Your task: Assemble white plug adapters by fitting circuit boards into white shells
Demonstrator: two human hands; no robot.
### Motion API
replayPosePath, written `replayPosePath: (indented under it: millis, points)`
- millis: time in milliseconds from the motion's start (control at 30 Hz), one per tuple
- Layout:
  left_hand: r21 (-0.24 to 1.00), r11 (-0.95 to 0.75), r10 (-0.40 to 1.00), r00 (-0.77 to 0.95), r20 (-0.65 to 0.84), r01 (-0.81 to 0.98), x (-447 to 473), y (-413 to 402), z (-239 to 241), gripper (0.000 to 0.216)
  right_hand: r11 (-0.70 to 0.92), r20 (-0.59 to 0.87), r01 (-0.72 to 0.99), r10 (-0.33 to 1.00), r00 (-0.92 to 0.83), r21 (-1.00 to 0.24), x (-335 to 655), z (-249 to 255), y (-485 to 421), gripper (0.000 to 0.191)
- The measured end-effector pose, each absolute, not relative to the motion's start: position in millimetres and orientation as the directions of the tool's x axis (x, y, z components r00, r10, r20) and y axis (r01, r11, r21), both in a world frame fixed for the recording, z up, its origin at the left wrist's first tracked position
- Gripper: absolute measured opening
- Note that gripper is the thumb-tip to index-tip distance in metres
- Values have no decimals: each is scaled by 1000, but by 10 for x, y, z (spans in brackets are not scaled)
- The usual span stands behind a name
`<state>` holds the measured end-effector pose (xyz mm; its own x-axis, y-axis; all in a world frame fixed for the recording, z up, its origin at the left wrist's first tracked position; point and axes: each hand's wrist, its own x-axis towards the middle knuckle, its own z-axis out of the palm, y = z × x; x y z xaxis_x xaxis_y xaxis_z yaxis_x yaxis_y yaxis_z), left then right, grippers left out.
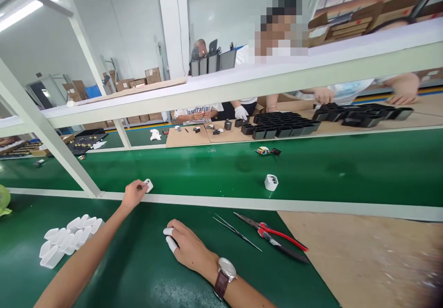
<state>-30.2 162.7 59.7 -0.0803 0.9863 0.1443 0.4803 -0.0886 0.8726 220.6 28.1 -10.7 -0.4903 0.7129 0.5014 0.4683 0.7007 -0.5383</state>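
Observation:
My left hand (133, 192) reaches out to the white rail at the near edge of the green conveyor belt (214, 169), its fingers closed on a small white plastic part (148, 185). Nearer to me, my right hand (185, 248) lies on the green mat (138, 271). A watch is on its wrist and white finger cots cover its fingertips. Its fingers rest loosely and nothing shows in them. A white plastic housing (271, 182) stands alone on the belt to the right.
Several white shells (69, 241) lie in a cluster at left. Tweezers (235, 229) and red-handled pliers (273, 236) lie right of my right hand, beside a cardboard sheet (363, 257). Across the belt, other people work at black trays (284, 124). A slanted frame post (51, 137) stands at left.

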Motion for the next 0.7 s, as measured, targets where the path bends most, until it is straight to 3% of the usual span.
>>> replayPosePath:
  millis: [167, 333, 433, 600, 700]
  points:
    - [716, -140, 966, -63, 249, 683, -269, 1989, 658, 25, 709, 514, 452, 704, -489, -541, 2221, -131, 295, 22]
    - [586, -251, 923, 8, 384, 771, -569, 1664, 754, 35, 710, 517, 412, 701, -490, -571, 2224, -133, 300, 23]
    - [516, -228, 897, -28, 442, 826, -1032, 1306, 1030, 44, 713, 521, 389, 696, -494, -583, 2220, -141, 306, 23]
    - [385, -167, 917, -1, 399, 908, -1794, 574, 1307, 34, 723, 529, 388, 687, -499, -572, 2200, -155, 311, 25]
    - [171, -203, 941, 144, 306, 964, -2009, 243, 1128, 28, 733, 536, 394, 677, -505, -555, 2187, -135, 301, 25]
